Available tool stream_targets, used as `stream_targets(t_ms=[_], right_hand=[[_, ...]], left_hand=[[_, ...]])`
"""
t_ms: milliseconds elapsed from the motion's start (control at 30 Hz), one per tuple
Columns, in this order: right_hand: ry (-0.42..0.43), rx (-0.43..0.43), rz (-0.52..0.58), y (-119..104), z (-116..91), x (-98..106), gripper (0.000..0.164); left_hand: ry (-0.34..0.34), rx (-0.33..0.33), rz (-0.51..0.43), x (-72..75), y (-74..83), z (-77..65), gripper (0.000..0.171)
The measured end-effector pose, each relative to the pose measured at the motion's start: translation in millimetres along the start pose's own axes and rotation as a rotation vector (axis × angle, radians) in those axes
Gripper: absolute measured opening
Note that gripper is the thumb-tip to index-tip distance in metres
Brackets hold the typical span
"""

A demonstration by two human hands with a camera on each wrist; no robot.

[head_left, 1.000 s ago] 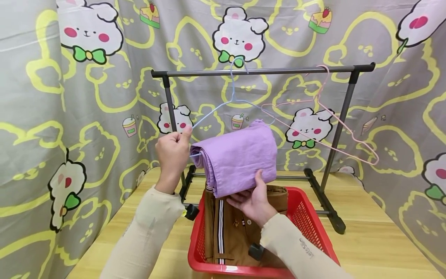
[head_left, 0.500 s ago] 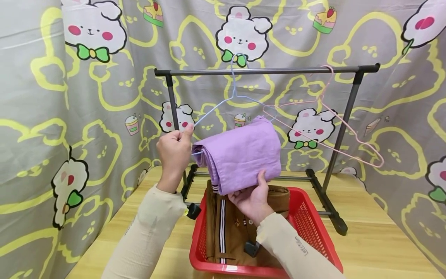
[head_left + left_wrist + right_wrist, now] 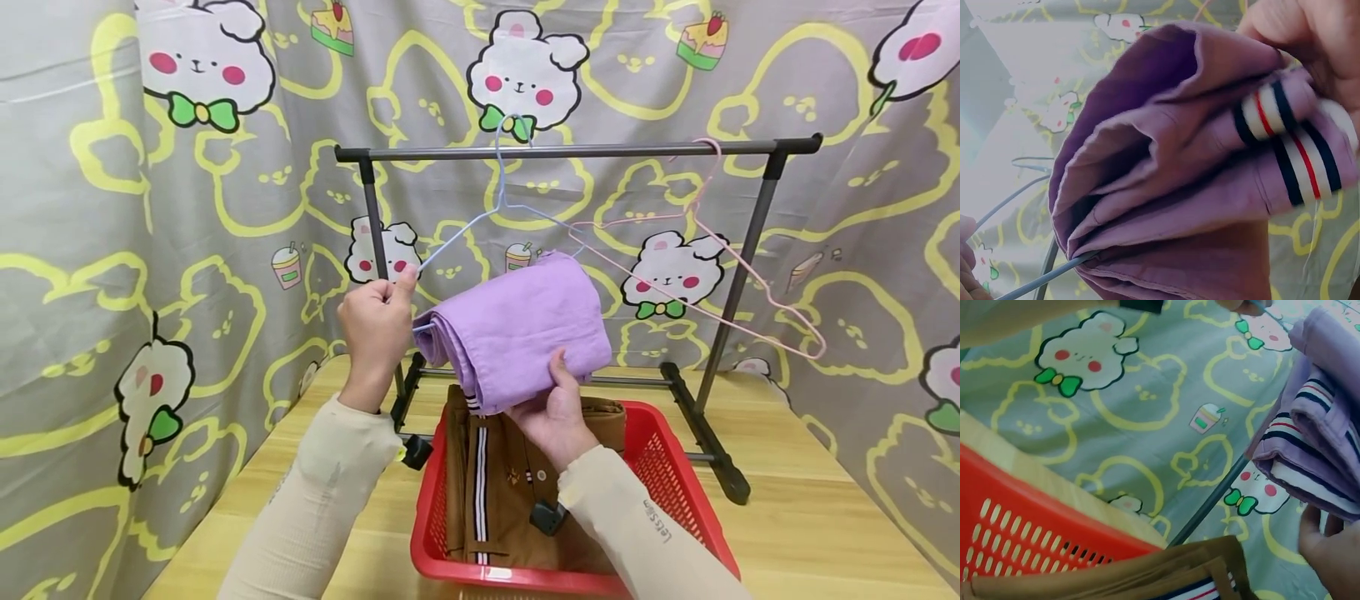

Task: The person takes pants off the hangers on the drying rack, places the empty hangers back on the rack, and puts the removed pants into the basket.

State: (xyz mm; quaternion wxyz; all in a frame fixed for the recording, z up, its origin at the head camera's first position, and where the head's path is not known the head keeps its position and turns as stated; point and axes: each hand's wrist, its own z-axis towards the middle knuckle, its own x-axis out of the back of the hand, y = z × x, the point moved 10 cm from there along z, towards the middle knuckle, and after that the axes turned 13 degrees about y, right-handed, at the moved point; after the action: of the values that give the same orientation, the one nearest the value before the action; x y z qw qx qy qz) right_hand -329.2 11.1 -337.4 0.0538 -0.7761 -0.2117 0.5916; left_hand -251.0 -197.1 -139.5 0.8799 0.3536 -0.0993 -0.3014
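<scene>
Folded purple trousers [image 3: 525, 325] lie over the lower bar of a blue wire hanger [image 3: 457, 239] that hangs on the rack. My left hand [image 3: 375, 329] grips the hanger's left end, its thumb up along the wire. My right hand [image 3: 553, 425] holds the trousers' lower edge, thumb on the front and fingers hidden behind. In the left wrist view, the folds open toward the camera, with navy, white and red stripes [image 3: 1307, 165] and the hanger's bar [image 3: 1054, 275] entering them. The right wrist view shows the striped purple layers [image 3: 1329, 412] above my right hand [image 3: 1335, 556].
A red basket [image 3: 675, 475] with folded brown trousers [image 3: 517, 500] stands below on the wooden table [image 3: 810, 500]. A pink hanger [image 3: 750, 275] hangs farther right on the metal rack [image 3: 600, 152]. A patterned curtain [image 3: 247, 400] surrounds the table.
My right hand has shifted the lower part of the purple trousers slightly right and up. My left hand keeps its grip on the hanger. The head view has shifted a little.
</scene>
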Motion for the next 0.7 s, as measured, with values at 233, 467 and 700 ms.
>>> stream_targets(t_ms=[233, 467, 700], right_hand=[[-0.109, 0.091, -0.016, -11.7, -6.2, -23.5, 0.019], [-0.161, 0.11, -0.028, -27.8, -13.3, -41.1, 0.022], [-0.159, 0.117, -0.04, -42.0, -16.7, -55.5, 0.024]], left_hand=[[-0.012, -0.009, 0.029, 0.1, -3.3, -0.6, 0.055], [-0.022, -0.022, 0.05, -2.9, -6.5, -2.4, 0.056], [-0.026, -0.02, 0.047, -4.8, -7.3, -3.4, 0.054]])
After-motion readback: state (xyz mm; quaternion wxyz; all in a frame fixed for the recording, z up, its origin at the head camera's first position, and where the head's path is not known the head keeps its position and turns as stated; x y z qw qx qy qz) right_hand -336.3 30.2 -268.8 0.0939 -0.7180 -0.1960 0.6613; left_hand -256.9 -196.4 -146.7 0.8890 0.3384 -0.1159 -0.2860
